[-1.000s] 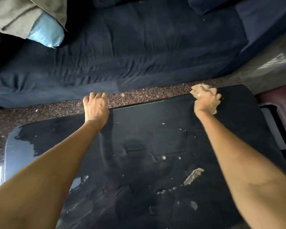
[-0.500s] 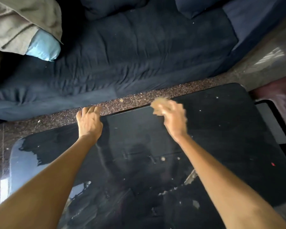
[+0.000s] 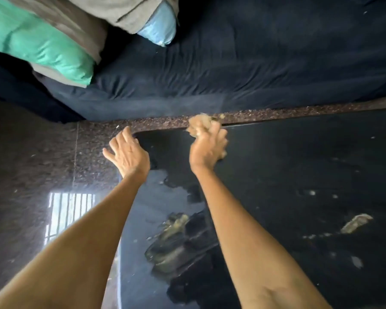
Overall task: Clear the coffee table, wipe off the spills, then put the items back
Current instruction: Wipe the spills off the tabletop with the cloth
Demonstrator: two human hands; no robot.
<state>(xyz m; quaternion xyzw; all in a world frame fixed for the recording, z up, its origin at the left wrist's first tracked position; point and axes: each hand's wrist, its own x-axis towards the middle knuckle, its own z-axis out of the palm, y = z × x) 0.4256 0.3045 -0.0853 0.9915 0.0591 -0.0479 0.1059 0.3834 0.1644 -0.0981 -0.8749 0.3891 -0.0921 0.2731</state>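
Wiping step — right hand [image 3: 207, 147] grips a crumpled rag [image 3: 200, 126] at the tabletop's [image 3: 299, 157] far edge; left hand [image 3: 126, 152] spread flat, empty. Next, probably: the near smears [image 3: 355, 225].

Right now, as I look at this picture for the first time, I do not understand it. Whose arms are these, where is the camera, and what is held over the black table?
There is no machine here: these are a person's two bare arms. The single camera sits on the person's head and looks forward and down, so the arms enter from the bottom.

The right hand has its grip closed around a crumpled tan cloth, at the far edge of the glossy black coffee table. The left hand is open, fingers straight, by the table's far left corner.

On the table lie a pale smear and small crumbs. Beyond it stands a dark blue sofa with a green pillow.
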